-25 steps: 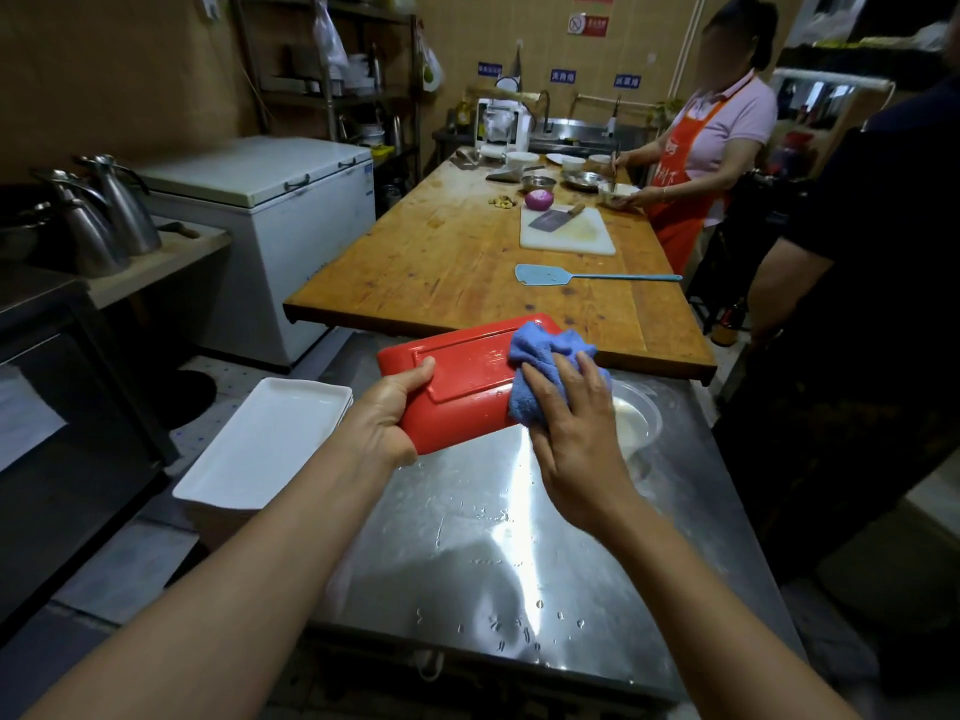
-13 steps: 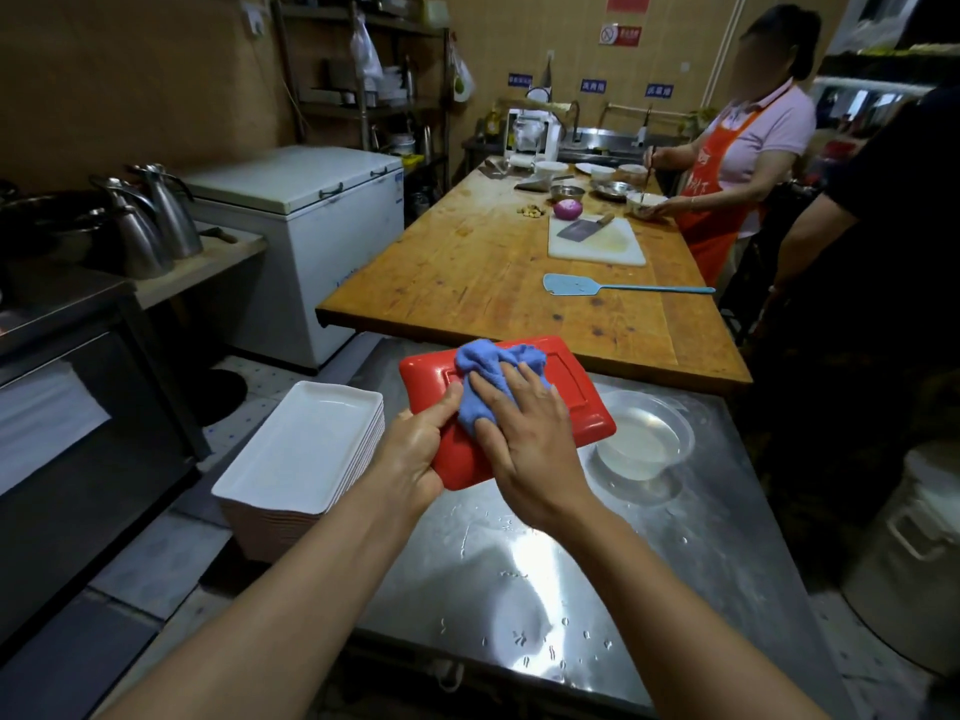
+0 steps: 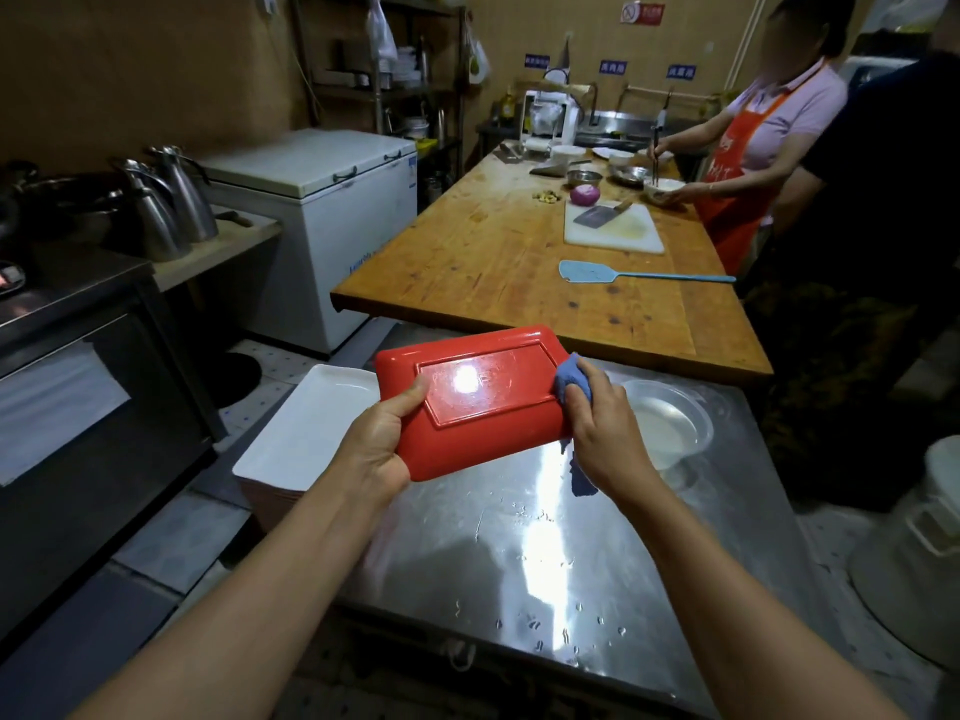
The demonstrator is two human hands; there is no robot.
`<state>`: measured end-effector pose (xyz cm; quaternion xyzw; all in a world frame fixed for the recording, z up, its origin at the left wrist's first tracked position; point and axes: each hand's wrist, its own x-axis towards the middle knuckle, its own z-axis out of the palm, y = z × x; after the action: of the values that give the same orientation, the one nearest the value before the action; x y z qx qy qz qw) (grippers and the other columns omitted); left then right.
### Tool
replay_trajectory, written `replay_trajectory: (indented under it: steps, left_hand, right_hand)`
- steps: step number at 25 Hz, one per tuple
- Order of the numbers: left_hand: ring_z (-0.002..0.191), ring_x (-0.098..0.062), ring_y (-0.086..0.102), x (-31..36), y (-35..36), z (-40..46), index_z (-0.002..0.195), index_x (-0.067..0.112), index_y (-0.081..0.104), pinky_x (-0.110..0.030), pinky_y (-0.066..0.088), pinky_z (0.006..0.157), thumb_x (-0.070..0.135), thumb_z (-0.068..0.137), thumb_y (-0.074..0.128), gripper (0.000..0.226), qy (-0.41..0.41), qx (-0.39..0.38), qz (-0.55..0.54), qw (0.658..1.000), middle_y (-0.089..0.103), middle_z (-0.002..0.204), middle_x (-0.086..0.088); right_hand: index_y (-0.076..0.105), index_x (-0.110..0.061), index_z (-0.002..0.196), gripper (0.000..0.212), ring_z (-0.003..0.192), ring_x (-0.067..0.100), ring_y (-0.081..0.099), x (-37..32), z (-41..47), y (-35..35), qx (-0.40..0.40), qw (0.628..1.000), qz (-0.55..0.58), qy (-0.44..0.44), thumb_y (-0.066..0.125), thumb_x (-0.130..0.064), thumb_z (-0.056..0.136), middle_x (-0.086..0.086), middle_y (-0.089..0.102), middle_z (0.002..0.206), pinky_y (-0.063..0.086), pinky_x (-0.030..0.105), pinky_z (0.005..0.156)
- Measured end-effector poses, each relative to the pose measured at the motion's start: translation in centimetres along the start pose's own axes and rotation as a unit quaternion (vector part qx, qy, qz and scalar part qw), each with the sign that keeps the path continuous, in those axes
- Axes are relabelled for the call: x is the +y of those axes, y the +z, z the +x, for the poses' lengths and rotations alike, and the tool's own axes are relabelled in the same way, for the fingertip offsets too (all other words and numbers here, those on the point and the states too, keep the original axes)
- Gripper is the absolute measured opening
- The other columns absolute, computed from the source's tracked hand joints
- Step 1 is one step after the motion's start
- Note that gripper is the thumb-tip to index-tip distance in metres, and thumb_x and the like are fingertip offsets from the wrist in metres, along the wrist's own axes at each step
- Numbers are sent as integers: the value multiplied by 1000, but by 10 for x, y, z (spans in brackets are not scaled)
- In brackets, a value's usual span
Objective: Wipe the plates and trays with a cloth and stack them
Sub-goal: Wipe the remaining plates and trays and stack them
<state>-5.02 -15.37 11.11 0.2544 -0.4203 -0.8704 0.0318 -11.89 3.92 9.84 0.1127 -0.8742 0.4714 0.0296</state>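
A red rectangular tray [image 3: 478,402] is held bottom side up above the wet steel table [image 3: 545,553]. My left hand [image 3: 382,444] grips its left end, thumb on the upturned underside. My right hand [image 3: 602,433] holds a blue cloth [image 3: 571,379] bunched against the tray's right edge, with a tail of cloth hanging below the wrist. A stack of white rectangular trays [image 3: 306,439] sits to the left, lower than the table top and partly hidden by the red tray.
A clear plastic bowl [image 3: 670,423] stands on the steel table at the right. A wooden worktable [image 3: 493,262] beyond carries a cutting board, cleaver, onion and blue spatula. A person in an orange apron works at its far end. A white bucket [image 3: 919,553] stands at right.
My right hand and the cloth have slid from the middle of the tray's underside to its right edge. The underside now shows bare and shiny. My left hand keeps its grip.
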Motion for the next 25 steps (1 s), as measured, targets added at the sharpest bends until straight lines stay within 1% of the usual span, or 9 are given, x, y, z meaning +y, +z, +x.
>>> replay_trajectory:
  steps: [1, 3, 5, 8, 11, 15, 18, 21, 25]
  left_hand:
    - [83, -29, 69, 1, -4, 1, 114, 12, 62, -46, 54, 65, 26, 78, 68, 39, -5, -1, 1, 1000, 71, 100, -13]
    - [77, -28, 70, 3, -11, 4, 111, 13, 62, -44, 55, 61, 26, 77, 68, 37, -12, -3, 3, 1000, 73, 91, -12]
    - [71, -28, 71, 4, -19, 5, 108, 12, 62, -44, 56, 56, 26, 75, 68, 36, -22, -4, 9, 1000, 74, 84, -11]
    - [66, -27, 72, 2, -31, 5, 102, 12, 63, -44, 56, 49, 24, 80, 66, 25, -33, -5, 24, 999, 74, 79, -11]
    - [67, -26, 72, 4, -43, 6, 98, 11, 64, -43, 57, 50, 21, 84, 64, 17, -22, -15, 39, 999, 74, 79, -11]
    - [67, -21, 71, 5, -51, 12, 97, 12, 63, -38, 58, 55, 15, 85, 62, 13, 40, -22, 83, 995, 74, 77, -7]
    - [65, -18, 71, 1, -52, 15, 94, 13, 64, -31, 57, 54, 11, 84, 64, 10, 92, -25, 133, 987, 74, 73, -3]
    - [71, -20, 67, -8, -53, 18, 85, 16, 66, -33, 56, 69, 13, 82, 68, 5, 139, -10, 211, 967, 72, 78, -3]
    - [72, -16, 66, -22, -54, 19, 78, 19, 68, -33, 53, 74, 15, 80, 71, 5, 157, 3, 278, 948, 71, 76, 2]
  right_hand:
    - [42, -21, 135, 37, 112, 24, 53, 2, -2, -1, 5, 1000, 28, 1, 37, -28, 99, 12, 52, 123, 41, 35, 92]
    - [51, -21, 118, 24, 80, 14, 65, 4, -7, -3, 16, 994, 111, 12, 38, -25, 99, 7, 63, 95, 55, 35, 65]
    - [52, -17, 106, 15, 65, 9, 62, 9, -9, -3, 34, 987, 157, 29, 40, -21, 98, 7, 61, 83, 54, 31, 51]
    - [51, -15, 99, 14, 70, 20, 61, 20, -10, 7, 40, 984, 157, 68, 43, -26, 97, 15, 62, 87, 51, 37, 61]
    - [43, -15, 103, 17, 64, 13, 61, 34, -16, 18, 33, 980, 136, 139, 45, -30, 94, 9, 62, 84, 47, 27, 54]
    - [40, -12, 111, 23, 80, 11, 50, 52, -24, 25, 3, 956, 131, 263, 44, -18, 89, 6, 50, 101, 39, 29, 62]
    - [46, -14, 118, 34, 85, 18, 52, 70, -34, 20, -12, 965, 63, 253, 48, -6, 84, 7, 51, 108, 42, 31, 66]
    - [53, -15, 121, 43, 98, 28, 56, 89, -41, 14, -19, 976, -68, 204, 51, 2, 82, 11, 55, 115, 49, 39, 83]
    - [41, -15, 132, 54, 100, 31, 57, 110, -38, 23, -28, 966, -150, 209, 54, 1, 82, 15, 56, 118, 44, 33, 80]
